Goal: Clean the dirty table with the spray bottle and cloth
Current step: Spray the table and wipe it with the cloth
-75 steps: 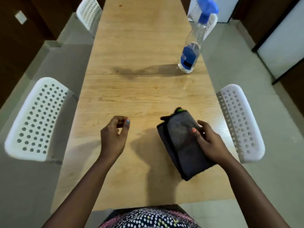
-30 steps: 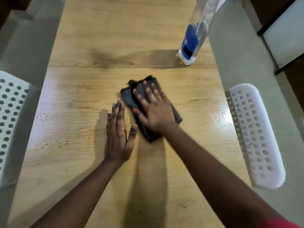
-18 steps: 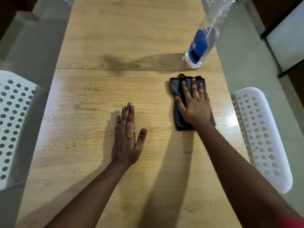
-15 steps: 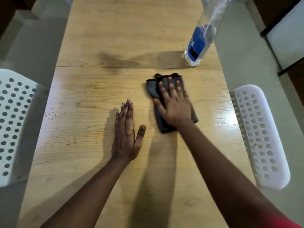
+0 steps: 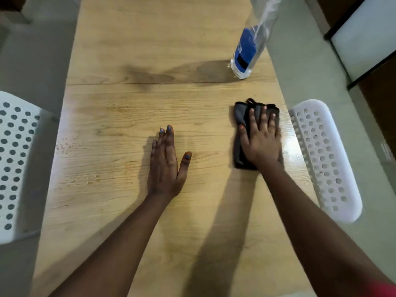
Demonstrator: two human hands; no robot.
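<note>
We see the long light-wood table (image 5: 132,39) running away from us, its far end cut off. A white perforated plastic chair (image 5: 327,159) stands at each side; the left one is partly cropped. The clear spray bottle with blue label (image 5: 246,50) stands near the right edge, top out of frame. Our right hand (image 5: 262,140) presses flat, fingers straight, on the folded dark grey cloth (image 5: 241,114) close to that edge, covering most of it. Our left hand (image 5: 166,166) lies flat on bare wood mid-table.

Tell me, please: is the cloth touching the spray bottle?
Apart. The head view shows bare table between the cloth under the right hand and the spray bottle.
</note>
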